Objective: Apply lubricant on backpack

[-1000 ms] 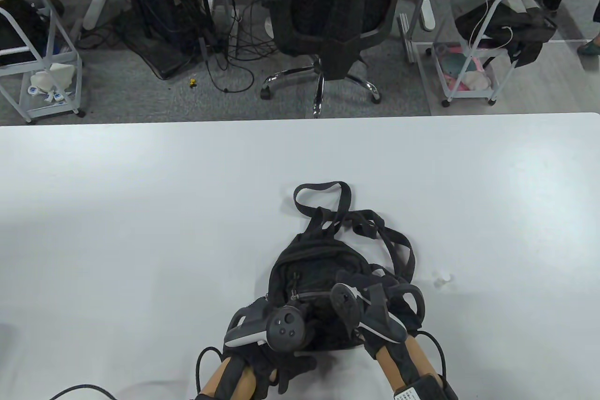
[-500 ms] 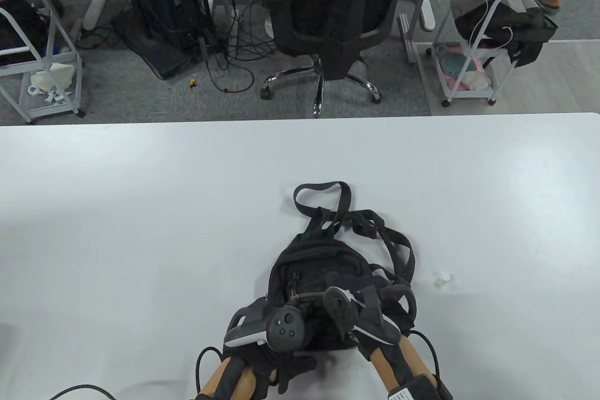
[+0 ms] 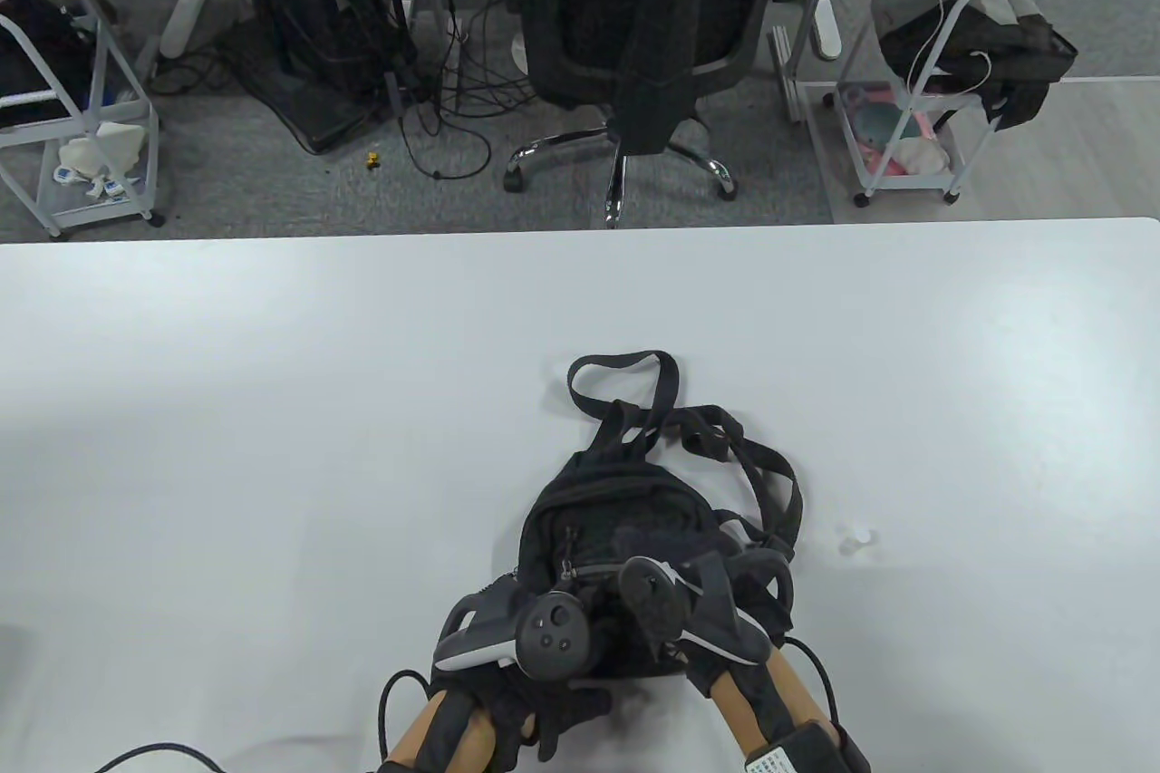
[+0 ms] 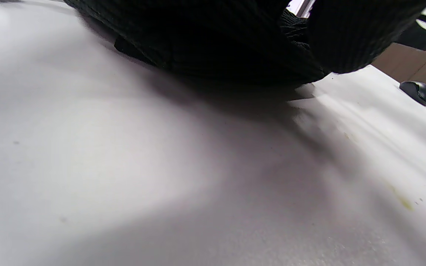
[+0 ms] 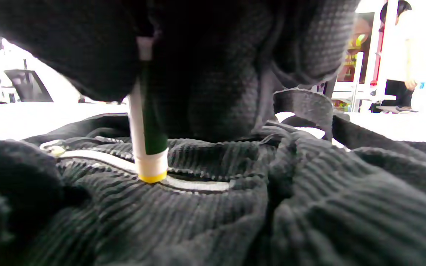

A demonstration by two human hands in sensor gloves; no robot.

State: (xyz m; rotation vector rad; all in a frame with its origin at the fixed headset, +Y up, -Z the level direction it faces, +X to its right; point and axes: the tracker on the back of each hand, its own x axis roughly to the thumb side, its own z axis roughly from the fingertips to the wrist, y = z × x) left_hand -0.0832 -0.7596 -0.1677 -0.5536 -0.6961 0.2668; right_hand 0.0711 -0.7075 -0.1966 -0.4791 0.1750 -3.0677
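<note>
the right hand (image 3: 716, 628) holds a lubricant stick (image 5: 147, 122), grip clamped, tip on the backpack (image 3: 616, 519) zipper (image 5: 194, 183). the left hand (image 3: 507, 682) rests at the backpack's near edge on the desk (image 3: 272, 447); i cannot tell its grip.

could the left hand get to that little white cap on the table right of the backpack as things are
Probably not easily: the white cap lies right of the backpack, with the right hand and its lubricant stick between. The left hand would have to cross over.

left hand (image 3: 507, 700) grip hidden, mouse (image 4: 418, 92) blurred
</note>
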